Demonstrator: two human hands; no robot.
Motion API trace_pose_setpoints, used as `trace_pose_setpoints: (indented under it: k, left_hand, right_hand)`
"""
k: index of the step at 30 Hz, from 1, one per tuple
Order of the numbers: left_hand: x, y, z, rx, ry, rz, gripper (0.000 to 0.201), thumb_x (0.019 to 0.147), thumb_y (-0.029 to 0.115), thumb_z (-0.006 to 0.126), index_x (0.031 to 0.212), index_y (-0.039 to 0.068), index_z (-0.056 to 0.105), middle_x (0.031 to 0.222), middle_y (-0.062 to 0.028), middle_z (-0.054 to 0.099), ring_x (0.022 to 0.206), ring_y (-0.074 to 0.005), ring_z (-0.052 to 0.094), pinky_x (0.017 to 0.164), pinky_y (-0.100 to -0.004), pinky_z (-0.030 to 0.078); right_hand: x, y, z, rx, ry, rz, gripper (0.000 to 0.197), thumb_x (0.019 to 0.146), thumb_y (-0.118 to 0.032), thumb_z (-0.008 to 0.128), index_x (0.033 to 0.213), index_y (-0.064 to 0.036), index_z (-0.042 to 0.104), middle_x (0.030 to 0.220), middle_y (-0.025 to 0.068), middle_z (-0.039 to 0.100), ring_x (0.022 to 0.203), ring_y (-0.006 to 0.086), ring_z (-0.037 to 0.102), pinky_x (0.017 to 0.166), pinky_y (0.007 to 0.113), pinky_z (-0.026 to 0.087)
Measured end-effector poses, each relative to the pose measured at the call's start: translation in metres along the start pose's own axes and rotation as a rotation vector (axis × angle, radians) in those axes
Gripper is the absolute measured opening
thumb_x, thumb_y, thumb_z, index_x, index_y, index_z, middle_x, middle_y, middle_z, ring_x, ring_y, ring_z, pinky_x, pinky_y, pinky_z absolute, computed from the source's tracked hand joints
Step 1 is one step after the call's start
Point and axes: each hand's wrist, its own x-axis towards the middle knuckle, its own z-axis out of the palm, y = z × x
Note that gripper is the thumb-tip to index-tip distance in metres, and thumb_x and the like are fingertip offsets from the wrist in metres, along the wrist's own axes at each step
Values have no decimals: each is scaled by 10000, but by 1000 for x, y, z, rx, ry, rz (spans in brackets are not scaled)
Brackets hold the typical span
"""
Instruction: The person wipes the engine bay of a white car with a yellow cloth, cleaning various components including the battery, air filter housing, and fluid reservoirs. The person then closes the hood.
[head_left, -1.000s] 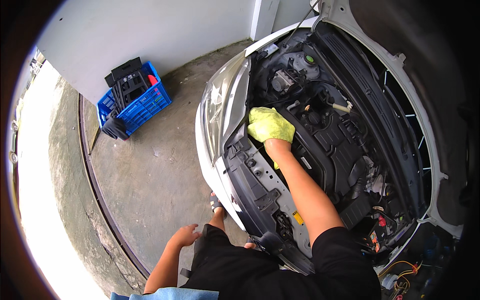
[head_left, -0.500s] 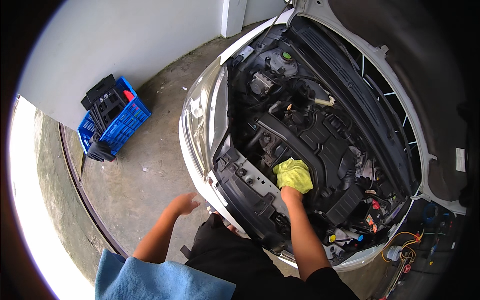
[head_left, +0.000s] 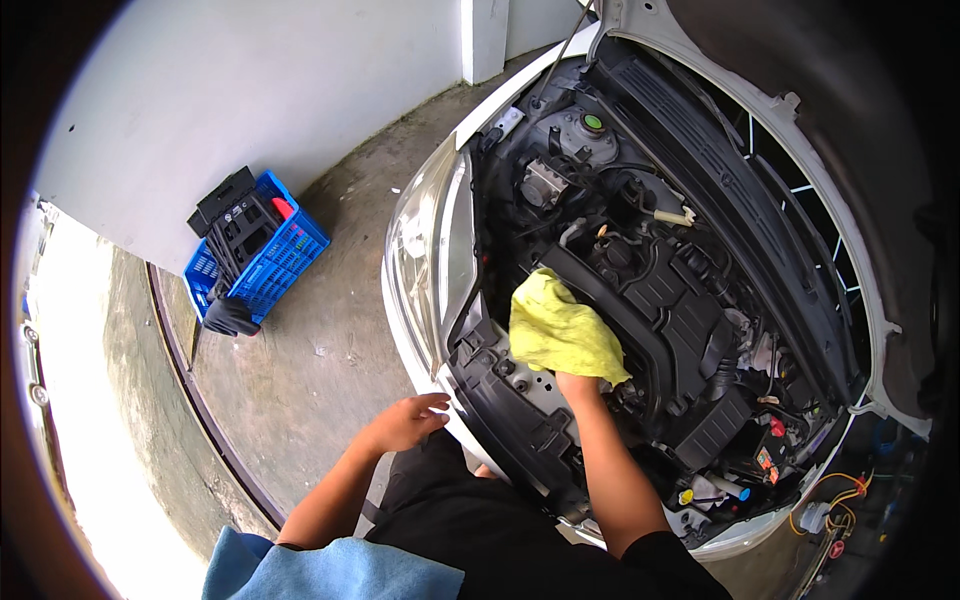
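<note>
My right hand (head_left: 578, 387) is closed on a yellow-green cleaning cloth (head_left: 560, 325), which hangs spread over its fingers and hides most of them. The cloth is above the front of the engine bay, beside the black plastic engine cover (head_left: 665, 300). Near the white front edge of the car (head_left: 470, 425), my left hand (head_left: 408, 422) is open and holds nothing, its fingers stretched toward the bodywork. Whether its fingertips touch the car I cannot tell. A blue cloth (head_left: 340, 572) lies across the lower edge of the view, by my left forearm.
The raised bonnet (head_left: 885, 340) curves along the right side. On the concrete floor at left, a blue plastic crate (head_left: 290, 262) holds black items and something red. Beyond it stands a white wall (head_left: 270, 90). Coloured hoses (head_left: 845, 500) lie at lower right.
My right hand has lifted the cloth up from the engine bay and slightly left, and the cloth has spread out. My left hand has moved right, toward the car's front edge. The view has shifted slightly.
</note>
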Motion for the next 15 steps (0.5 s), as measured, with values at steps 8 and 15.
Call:
trace_pose_setpoints:
  k: [8,15]
  left_hand:
    - [113,73,-68,4,-192,219,468,1076,207,650,1486,2,557,1328,-179,712,1192,-248,703,1037,-373,552]
    - [118,74,-135,75,-240,139,464,1057,224,673,1465,18,594,1284,-175,740,1126,-269,737,996,-388,575]
  right_hand:
    - [132,10,128,-578,-511,483,554,1019,-292,581,1512,-58,488,1396,216,632,1294,383,601,1065,492,493]
    - [172,91,191,-417,-68,542,538,1082,-391,479,1530,-103,554,1627,189,463,1530,377,380,1283,493,292]
